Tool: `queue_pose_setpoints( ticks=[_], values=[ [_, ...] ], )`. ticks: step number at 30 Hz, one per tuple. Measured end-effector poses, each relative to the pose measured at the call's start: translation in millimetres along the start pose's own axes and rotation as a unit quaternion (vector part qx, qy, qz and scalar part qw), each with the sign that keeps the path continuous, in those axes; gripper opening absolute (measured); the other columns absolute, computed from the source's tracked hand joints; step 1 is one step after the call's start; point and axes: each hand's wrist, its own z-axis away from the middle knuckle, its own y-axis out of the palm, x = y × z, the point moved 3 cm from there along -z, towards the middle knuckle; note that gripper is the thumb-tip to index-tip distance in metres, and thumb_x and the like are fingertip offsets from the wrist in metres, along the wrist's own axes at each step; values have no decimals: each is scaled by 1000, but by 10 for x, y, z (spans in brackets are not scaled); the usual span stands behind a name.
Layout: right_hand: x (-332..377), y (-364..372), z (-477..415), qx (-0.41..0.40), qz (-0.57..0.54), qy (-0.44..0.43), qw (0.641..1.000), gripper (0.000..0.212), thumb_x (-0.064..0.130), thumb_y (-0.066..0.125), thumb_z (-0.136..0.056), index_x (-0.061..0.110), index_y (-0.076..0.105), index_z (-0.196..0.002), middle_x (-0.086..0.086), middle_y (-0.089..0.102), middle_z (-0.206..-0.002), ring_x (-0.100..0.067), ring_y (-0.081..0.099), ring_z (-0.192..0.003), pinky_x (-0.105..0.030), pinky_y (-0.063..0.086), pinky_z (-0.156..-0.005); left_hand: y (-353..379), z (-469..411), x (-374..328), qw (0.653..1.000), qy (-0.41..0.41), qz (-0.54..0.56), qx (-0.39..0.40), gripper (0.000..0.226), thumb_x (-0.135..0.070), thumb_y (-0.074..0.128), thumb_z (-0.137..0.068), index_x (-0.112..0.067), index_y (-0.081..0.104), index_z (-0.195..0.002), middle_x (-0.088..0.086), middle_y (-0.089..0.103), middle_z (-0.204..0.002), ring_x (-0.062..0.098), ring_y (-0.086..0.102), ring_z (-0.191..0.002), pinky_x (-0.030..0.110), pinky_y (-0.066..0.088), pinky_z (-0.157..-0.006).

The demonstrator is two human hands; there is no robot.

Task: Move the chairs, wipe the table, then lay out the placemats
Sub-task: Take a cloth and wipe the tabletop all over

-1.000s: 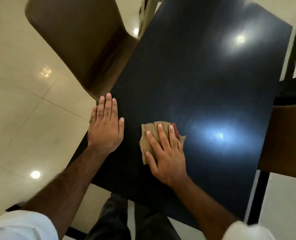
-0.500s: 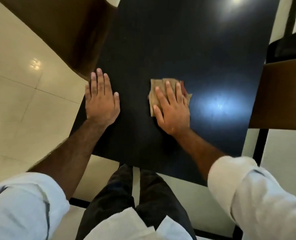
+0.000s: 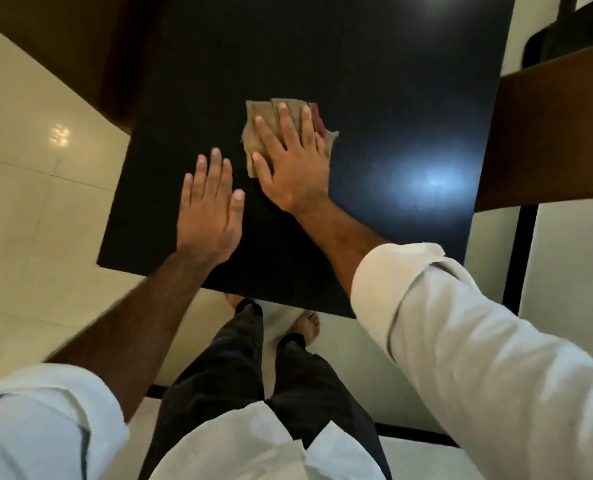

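I judge the task at its middle step. One chair (image 3: 63,46) stands at the counter's (image 3: 357,64) left edge and another chair (image 3: 547,133) at its right; no placemat is in view, so laying out is still to do. The tan cloth (image 3: 253,140) lies on the counter's near half, under my right grip (image 3: 295,168), whose straight, spread fingers press it flat rather than clamp it. My left grip (image 3: 208,216) sits just beside it, nearer the front edge, palm down, fingers straight and holding nothing.
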Motion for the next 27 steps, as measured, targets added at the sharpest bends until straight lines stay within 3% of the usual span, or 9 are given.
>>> queue_pose_setpoints(
  ticks=[4, 9, 12, 16, 20, 24, 27],
  values=[
    [-128, 143, 1149, 7, -39, -35, 999, 72, 65, 35, -109, 40, 17, -175, -4, 4, -185, -39, -3, -170, -64, 17, -133, 26, 66, -103, 1000, -11, 18, 5, 70, -54, 4, -116, -20, 6, -177, -2, -6, -186, 15, -11, -171, 46, -5, -139],
    [-479, 350, 2569, 73, -59, -10, 995, 75, 69, 31, -111, 44, 0, -175, 4, -12, -185, -32, -14, -170, -62, 17, -133, -6, 59, -181, 999, -41, -18, 15, 72, -55, 5, -115, -19, 3, -177, 1, -9, -186, 19, -11, -170, 49, -4, -138],
    [-818, 375, 2707, 70, -40, -14, 997, 76, 70, 30, -111, 44, -1, -175, 5, -13, -184, -31, -14, -170, -62, 14, -135, 27, 51, -254, 997, -65, -20, 19, 71, -53, 10, -117, -17, 3, -177, 3, -10, -185, 23, -11, -171, 53, -3, -138],
    [-1434, 255, 2193, 20, -20, 42, 999, 75, 69, 31, -111, 41, 5, -176, 1, -6, -185, -38, -9, -170, -64, -1, -130, 128, 118, -404, 994, -97, -33, 20, 73, -53, 16, -117, -13, 2, -177, 8, -10, -185, 30, -11, -171, 56, -3, -137],
    [-1880, 123, 1759, 18, -20, 74, 997, 76, 72, 25, -110, 40, 6, -176, -2, -1, -185, -42, -4, -170, -71, 14, -132, 318, 332, -639, 996, -77, -44, 25, 75, -55, 15, -116, -12, 3, -177, 10, -10, -185, 31, -10, -171, 57, -2, -137],
    [-1711, 215, 2325, 13, -37, 79, 996, 83, 76, 32, -107, 39, 4, -176, -2, -5, -185, -39, -7, -170, -68, 7, -132, 509, 521, -973, 996, -27, -73, 45, 75, -55, 16, -116, -12, 1, -176, 10, -12, -185, 30, -11, -171, 56, -1, -137],
    [-1547, 306, 3036, 44, -42, 61, 996, 105, 91, 39, -96, 38, -1, -176, 0, -14, -184, -37, -16, -169, -63, 0, -132, 606, 556, -1233, 996, 7, -67, 64, 74, -55, 17, -116, -13, 1, -176, 8, -14, -184, 29, -14, -170, 56, -3, -137]
  ],
)
